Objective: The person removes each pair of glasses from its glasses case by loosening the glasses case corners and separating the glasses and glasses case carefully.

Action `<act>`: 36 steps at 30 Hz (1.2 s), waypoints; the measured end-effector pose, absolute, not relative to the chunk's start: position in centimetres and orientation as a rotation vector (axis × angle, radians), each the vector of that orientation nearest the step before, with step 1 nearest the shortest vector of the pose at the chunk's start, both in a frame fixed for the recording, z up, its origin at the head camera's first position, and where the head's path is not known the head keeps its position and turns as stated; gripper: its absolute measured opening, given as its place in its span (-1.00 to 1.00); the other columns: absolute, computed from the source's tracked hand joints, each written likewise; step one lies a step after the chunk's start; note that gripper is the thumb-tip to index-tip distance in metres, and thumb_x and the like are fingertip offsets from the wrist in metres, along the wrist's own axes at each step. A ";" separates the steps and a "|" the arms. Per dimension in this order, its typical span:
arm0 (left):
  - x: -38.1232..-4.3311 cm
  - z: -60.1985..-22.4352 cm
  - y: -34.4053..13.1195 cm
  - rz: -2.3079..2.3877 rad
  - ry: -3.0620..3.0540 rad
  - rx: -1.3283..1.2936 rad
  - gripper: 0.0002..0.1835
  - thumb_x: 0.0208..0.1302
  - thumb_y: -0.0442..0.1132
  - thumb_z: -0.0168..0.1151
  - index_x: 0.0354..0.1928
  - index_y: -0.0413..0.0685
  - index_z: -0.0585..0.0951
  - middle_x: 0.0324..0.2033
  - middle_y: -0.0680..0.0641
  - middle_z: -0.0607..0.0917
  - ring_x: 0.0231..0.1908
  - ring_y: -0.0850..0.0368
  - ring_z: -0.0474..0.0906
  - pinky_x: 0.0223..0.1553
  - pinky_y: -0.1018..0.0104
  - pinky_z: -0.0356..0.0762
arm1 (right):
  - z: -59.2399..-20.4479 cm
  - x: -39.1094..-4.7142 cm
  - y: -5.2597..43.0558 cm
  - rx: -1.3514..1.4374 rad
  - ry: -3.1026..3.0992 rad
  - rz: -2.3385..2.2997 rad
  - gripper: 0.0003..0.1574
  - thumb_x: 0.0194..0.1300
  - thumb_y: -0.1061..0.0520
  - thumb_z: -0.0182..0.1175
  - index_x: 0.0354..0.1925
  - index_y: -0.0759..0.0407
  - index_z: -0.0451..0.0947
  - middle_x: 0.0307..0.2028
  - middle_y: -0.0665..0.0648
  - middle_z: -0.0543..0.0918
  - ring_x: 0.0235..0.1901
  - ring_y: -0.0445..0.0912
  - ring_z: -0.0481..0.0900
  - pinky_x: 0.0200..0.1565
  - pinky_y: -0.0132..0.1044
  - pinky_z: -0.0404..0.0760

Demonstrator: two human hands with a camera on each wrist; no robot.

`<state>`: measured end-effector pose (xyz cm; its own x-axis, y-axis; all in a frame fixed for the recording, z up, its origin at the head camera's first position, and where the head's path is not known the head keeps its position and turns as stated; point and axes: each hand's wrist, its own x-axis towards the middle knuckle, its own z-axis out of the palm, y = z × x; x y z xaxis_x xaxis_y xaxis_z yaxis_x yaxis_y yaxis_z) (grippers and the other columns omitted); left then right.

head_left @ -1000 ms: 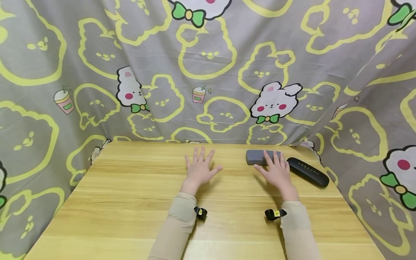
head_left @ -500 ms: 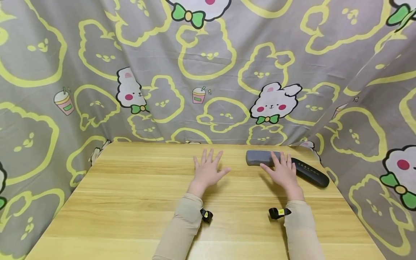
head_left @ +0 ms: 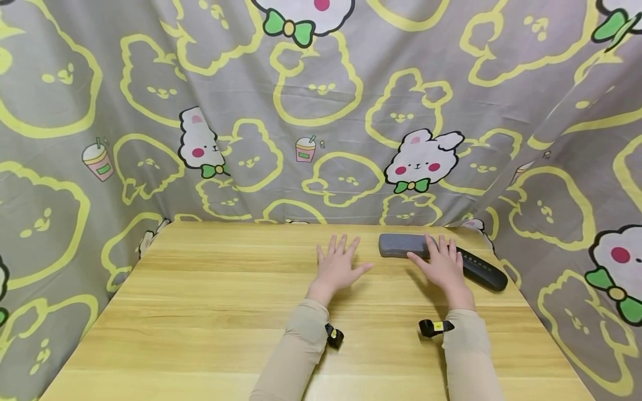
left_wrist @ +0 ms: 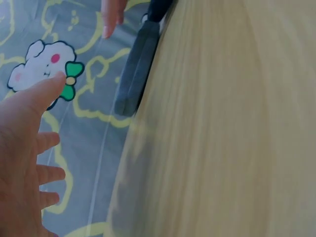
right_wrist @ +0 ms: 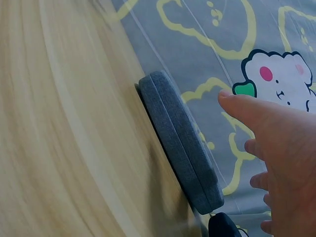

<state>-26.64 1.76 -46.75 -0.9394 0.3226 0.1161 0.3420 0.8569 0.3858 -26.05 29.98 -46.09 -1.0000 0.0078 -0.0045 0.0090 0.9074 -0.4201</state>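
Observation:
A grey-blue fabric-covered glasses case [head_left: 401, 245] lies near the back edge of the table, its right end partly behind my right hand [head_left: 443, 272]. Beside it, a black oblong glasses case [head_left: 487, 274] with small gold lettering lies at a slant, its left end hidden by the same hand. That hand is spread above the table, apart from the grey case [right_wrist: 177, 143] in the right wrist view. My left hand [head_left: 338, 270] is held out to the left of both cases, fingers spread and holding nothing. The left wrist view shows a gap between it and the grey case [left_wrist: 138, 69].
The light wood table [head_left: 200, 312] stretches left and forward of the cases. A grey curtain [head_left: 241, 83] with yellow outlines and rabbit prints hangs behind and along both sides. Each wrist carries a small black camera, such as the left camera [head_left: 334, 336].
My left hand has moved steadily right, nearer the grey case. The right hand has shifted a little right, over the junction of the cases. The cases stay in place.

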 end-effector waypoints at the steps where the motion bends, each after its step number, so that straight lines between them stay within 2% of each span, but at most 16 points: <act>1: -26.7 -46.8 2.0 -0.631 -2.984 -0.541 -0.14 0.27 0.46 -0.10 0.54 0.37 -0.01 0.55 -0.06 -0.02 0.55 -0.15 -0.29 0.40 -0.45 -0.31 | -46.1 -26.1 30.1 0.014 3.065 -0.674 0.21 0.30 -0.56 -0.16 0.56 -0.01 -0.39 0.50 0.43 -0.43 0.44 0.36 -0.66 0.36 0.43 -0.45; 11: -27.4 -47.1 4.3 -0.635 -2.985 -0.574 -0.13 0.26 0.49 -0.14 0.53 0.35 0.03 0.54 -0.06 0.04 0.55 -0.16 -0.20 0.40 -0.45 -0.22 | -45.6 -26.5 30.4 0.004 3.095 -0.675 0.22 0.31 -0.52 -0.10 0.56 0.07 -0.34 0.49 0.51 -0.31 0.45 0.42 -0.56 0.36 0.44 -0.43; 21: -28.1 -46.9 6.1 -0.586 -3.023 -0.550 -0.10 0.23 0.54 -0.19 0.54 0.34 0.03 0.54 -0.06 0.04 0.54 -0.17 -0.19 0.41 -0.43 -0.23 | -46.4 -27.4 31.7 -0.028 3.085 -0.582 0.25 0.28 -0.55 -0.09 0.56 0.10 -0.33 0.48 0.55 -0.25 0.45 0.45 -0.54 0.36 0.45 -0.37; 30: -29.3 -46.7 8.2 -0.534 -3.028 -0.514 -0.13 0.27 0.46 -0.09 0.53 0.32 0.05 0.53 -0.03 0.09 0.54 -0.14 -0.10 0.41 -0.40 -0.11 | -46.3 -28.7 33.0 -0.060 3.083 -0.546 0.24 0.28 -0.53 -0.06 0.56 0.14 -0.23 0.47 0.55 -0.15 0.46 0.43 -0.52 0.36 0.45 -0.38; 36: -29.8 -46.8 9.2 -0.484 -3.037 -0.518 -0.14 0.28 0.44 -0.07 0.53 0.27 0.09 0.51 -0.04 0.15 0.52 -0.15 -0.03 0.40 -0.38 -0.04 | -47.0 -29.5 33.4 -0.076 3.086 -0.528 0.23 0.27 -0.54 -0.06 0.55 0.17 -0.16 0.47 0.54 -0.11 0.47 0.44 -0.44 0.36 0.45 -0.35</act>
